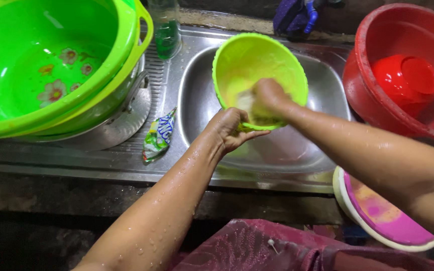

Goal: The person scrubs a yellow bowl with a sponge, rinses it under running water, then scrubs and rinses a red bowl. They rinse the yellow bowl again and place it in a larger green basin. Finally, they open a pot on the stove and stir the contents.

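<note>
A lime-green plastic bowl [247,57] is tilted over the steel sink [322,85]. My left hand [229,129] grips the bowl's near rim from below. Inside the bowl, my right hand [268,96] presses a pale, soapy scrubber [246,102] against the inner wall. Both forearms are wet.
A large green basin with flower prints [51,65] is stacked on the left drainboard. A small detergent sachet [157,136] lies beside the sink. A bottle of green liquid [167,30] stands behind. A red bucket with a red cup inside [403,75] is at right; a pink-and-white plate [383,216] sits below.
</note>
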